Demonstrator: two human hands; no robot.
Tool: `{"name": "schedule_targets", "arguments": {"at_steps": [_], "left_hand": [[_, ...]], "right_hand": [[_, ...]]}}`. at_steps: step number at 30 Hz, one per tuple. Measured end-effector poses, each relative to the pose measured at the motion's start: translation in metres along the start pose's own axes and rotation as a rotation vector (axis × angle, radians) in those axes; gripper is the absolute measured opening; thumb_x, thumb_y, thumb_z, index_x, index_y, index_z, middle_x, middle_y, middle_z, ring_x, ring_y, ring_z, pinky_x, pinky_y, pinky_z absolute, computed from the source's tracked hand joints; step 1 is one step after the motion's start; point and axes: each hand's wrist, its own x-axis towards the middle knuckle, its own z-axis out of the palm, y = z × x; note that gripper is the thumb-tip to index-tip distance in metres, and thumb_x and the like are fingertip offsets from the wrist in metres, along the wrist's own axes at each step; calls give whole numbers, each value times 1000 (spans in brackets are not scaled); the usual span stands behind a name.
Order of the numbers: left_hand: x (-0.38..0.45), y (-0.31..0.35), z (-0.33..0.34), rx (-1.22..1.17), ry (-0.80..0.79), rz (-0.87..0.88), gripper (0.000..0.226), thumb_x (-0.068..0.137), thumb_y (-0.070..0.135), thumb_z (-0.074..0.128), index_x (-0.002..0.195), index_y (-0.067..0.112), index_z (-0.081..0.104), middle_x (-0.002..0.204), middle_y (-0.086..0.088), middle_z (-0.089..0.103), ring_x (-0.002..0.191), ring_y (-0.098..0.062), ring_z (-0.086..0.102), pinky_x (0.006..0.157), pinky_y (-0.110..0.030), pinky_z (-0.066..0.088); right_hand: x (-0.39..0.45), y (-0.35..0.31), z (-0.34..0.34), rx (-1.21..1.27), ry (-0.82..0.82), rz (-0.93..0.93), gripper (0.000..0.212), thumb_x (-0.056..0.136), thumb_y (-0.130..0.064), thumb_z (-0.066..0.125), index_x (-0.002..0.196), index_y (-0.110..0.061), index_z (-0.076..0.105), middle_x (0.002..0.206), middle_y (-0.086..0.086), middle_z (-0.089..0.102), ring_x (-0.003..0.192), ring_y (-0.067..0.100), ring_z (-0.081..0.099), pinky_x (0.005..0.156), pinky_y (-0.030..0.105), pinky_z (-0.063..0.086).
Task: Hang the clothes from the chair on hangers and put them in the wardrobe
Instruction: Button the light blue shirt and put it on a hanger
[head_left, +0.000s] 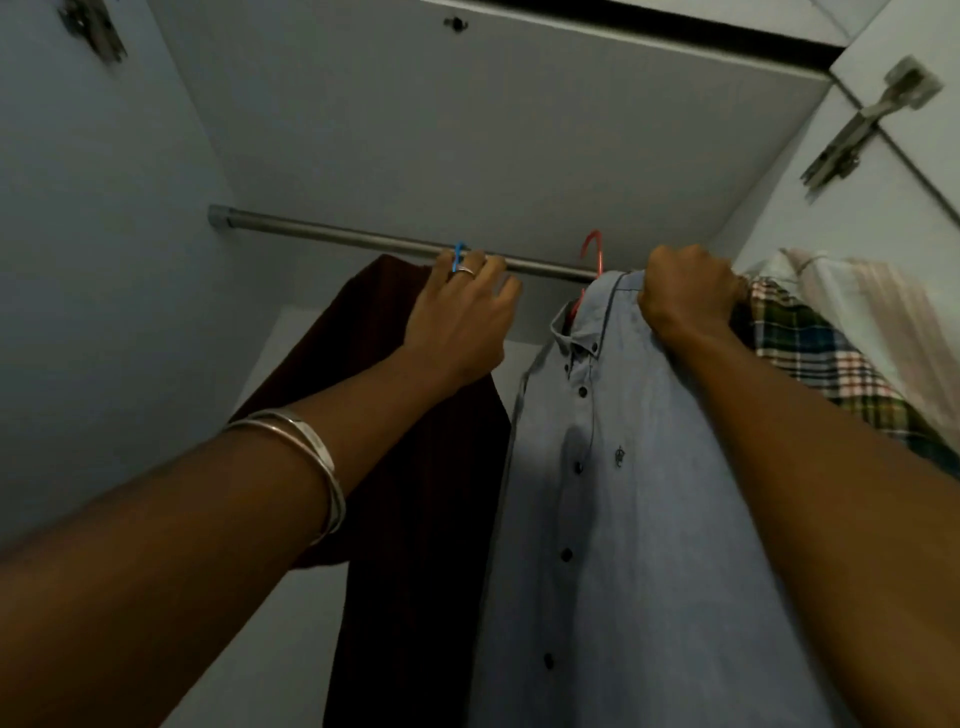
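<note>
Inside the wardrobe a grey metal rail (332, 236) runs from the left wall to the right. A dark maroon garment (415, 467) hangs on a blue hanger (458, 254); my left hand (462, 317) grips that hanger's hook at the rail. A light blue button shirt (634, 493) hangs on a red hanger (595, 254) whose hook sits over the rail. My right hand (685, 291) clutches the shirt's shoulder, fingers curled in the cloth.
A plaid shirt (831, 364) and a pale striped garment (883, 317) hang at the right, pressed against my right hand. Door hinges (872, 114) sit on the right panel, another hinge (93, 26) at top left. The wardrobe's top panel (493, 130) is close above the rail.
</note>
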Motion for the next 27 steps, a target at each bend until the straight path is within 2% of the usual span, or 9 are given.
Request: {"name": "schedule_targets", "arguments": {"at_steps": [2, 7, 12, 15, 18, 20, 22, 24, 27], "left_hand": [[8, 1, 11, -10, 2, -58, 26, 70, 17, 67, 97, 14, 67, 110, -10, 63, 111, -31, 57, 99, -52, 38], [5, 1, 16, -3, -152, -195, 28, 85, 20, 55, 110, 12, 63, 137, -14, 44, 134, -33, 32, 110, -63, 9], [-2, -3, 18, -12, -213, -190, 30, 84, 23, 57, 112, 13, 62, 136, -14, 44, 133, -33, 31, 109, -64, 8], [-7, 5, 16, -59, -257, -142, 32, 86, 23, 55, 118, 18, 61, 135, -11, 46, 131, -31, 33, 110, -63, 8], [-13, 14, 15, -136, -342, -105, 41, 88, 25, 54, 129, 24, 53, 138, -9, 45, 131, -30, 34, 109, -62, 10], [-21, 22, 7, -196, -430, -93, 48, 91, 29, 52, 138, 31, 43, 143, -8, 41, 134, -30, 32, 109, -62, 11], [-33, 35, -5, -247, -510, -69, 53, 93, 33, 48, 144, 36, 33, 145, -8, 39, 135, -31, 30, 109, -63, 10], [-53, 54, -19, -270, -595, -22, 59, 94, 36, 46, 147, 40, 22, 145, -8, 39, 134, -32, 32, 108, -64, 12], [-77, 76, -34, -298, -740, 78, 67, 95, 37, 47, 149, 44, 7, 148, -8, 36, 133, -31, 34, 109, -59, 14]], "right_hand": [[13, -8, 11, -4, -27, 5, 16, 96, -3, 46, 101, 3, 60, 107, 27, 60, 100, 46, 58, 69, 41, 43], [14, -13, 34, 51, -107, 46, 15, 96, -4, 48, 106, 3, 57, 112, 27, 58, 105, 46, 55, 79, 47, 48], [12, -16, 29, 150, -139, 67, 18, 95, -5, 50, 109, 5, 56, 117, 29, 56, 110, 47, 53, 85, 49, 47], [14, -10, 22, 386, -125, 175, 26, 91, -17, 62, 109, 2, 56, 117, 23, 57, 109, 39, 55, 85, 43, 46], [2, -2, 14, 910, -171, 377, 46, 74, -37, 78, 99, -3, 59, 100, 8, 60, 94, 20, 58, 75, 34, 51], [-18, 7, 2, 1162, -247, 422, 39, 72, -32, 80, 93, -4, 62, 92, 8, 65, 86, 21, 64, 70, 34, 56], [-44, 15, -9, 1254, -332, 403, 27, 79, -19, 77, 98, -6, 63, 90, 4, 65, 82, 19, 65, 61, 28, 54], [-74, 27, -14, 1343, -384, 409, 36, 81, -14, 74, 113, -4, 61, 100, 5, 67, 85, 19, 65, 60, 27, 54], [-108, 34, -17, 1435, -407, 398, 42, 83, -11, 72, 122, -6, 58, 108, 5, 66, 88, 19, 67, 65, 29, 57]]}}
